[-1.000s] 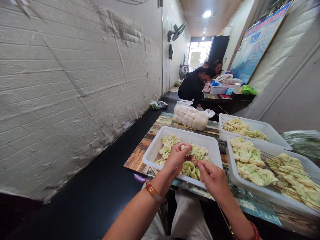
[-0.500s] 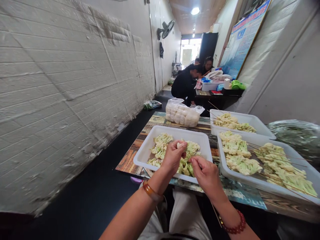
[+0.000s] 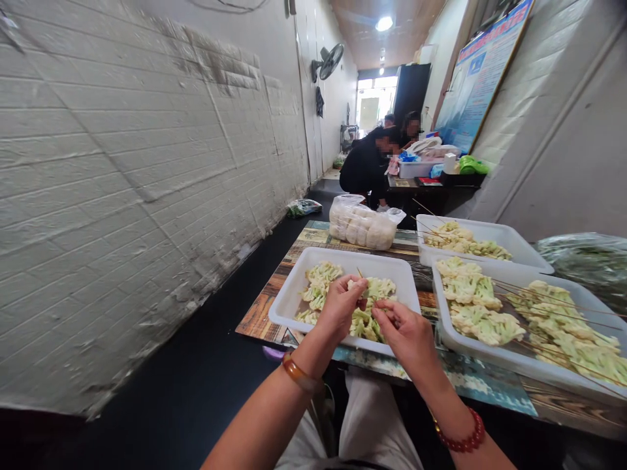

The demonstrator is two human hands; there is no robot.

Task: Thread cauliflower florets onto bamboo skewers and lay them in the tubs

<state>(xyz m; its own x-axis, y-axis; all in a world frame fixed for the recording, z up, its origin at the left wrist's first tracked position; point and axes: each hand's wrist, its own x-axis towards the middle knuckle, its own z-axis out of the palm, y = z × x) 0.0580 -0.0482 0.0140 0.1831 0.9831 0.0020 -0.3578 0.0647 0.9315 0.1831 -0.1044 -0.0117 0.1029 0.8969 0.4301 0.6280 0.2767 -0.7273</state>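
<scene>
Over a white tray point(image 3: 287, 312) of pale green cauliflower pieces point(image 3: 321, 281), my left hand point(image 3: 343, 303) is closed on a small cauliflower piece point(image 3: 351, 283), with the tip of a thin stick point(image 3: 360, 271) showing just above it. Close by on the right, my right hand point(image 3: 404, 329) is closed in a pinch near the tray's front right part. What its fingertips hold is too small to make out. The two hands are near each other, with a narrow gap between their fingertips.
Right of the tray, two white trays point(image 3: 443, 320) point(image 3: 533, 258) hold skewered cauliflower. A plastic bag of pale round items point(image 3: 365, 225) lies at the back of the wooden table point(image 3: 264, 307). A leafy bundle in plastic point(image 3: 588, 267) is far right. People point(image 3: 365, 163) crouch beyond, near another table.
The stick tip now shows above my left hand. My right hand's fingers have shifted slightly and the long stick below it no longer shows. The whole view has moved a little.
</scene>
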